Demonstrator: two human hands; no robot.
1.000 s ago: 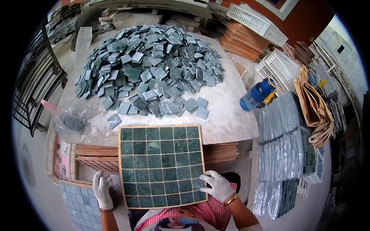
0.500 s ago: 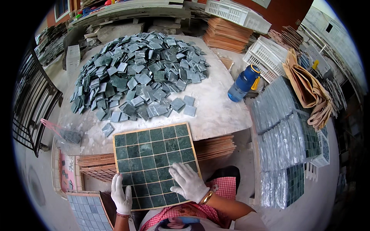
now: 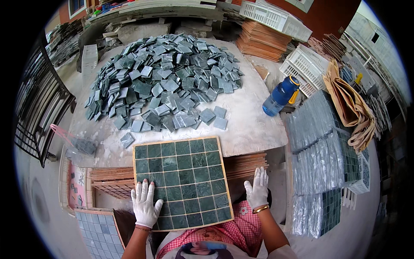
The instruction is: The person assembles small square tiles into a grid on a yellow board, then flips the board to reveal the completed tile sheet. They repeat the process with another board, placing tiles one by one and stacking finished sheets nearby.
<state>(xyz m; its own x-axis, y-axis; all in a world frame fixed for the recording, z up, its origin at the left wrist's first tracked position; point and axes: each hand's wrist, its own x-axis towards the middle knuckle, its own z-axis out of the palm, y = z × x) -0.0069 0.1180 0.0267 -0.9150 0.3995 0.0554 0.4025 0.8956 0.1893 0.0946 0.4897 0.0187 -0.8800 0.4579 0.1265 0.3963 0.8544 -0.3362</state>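
A square board (image 3: 186, 173) filled with rows of dark green stone tiles in a pale frame leans between my lap and the table's front edge. My left hand (image 3: 145, 204), in a white glove with bare fingertips, lies flat on its lower left part with the fingers stretched. Off the board's right side, my gloved right hand (image 3: 257, 190) is raised with fingers extended and holds nothing. Beyond the board, a big heap of loose green tiles (image 3: 170, 82) covers much of the table (image 3: 254, 125). A single loose tile (image 3: 127, 140) lies just past the board's upper left corner.
A blue bottle (image 3: 280, 96) stands at the table's right. Plastic-wrapped tile stacks (image 3: 317, 159) rise on the right, with brown paper (image 3: 349, 103) on top. Wooden boards (image 3: 113, 181) are stacked under the table edge. Another tiled board (image 3: 99, 231) sits at lower left. White crates (image 3: 304, 69) stand behind.
My right hand has lifted off the tiles and moved right, clear of the board. My left hand has shifted from the board's left edge onto its face. The view has turned slightly.
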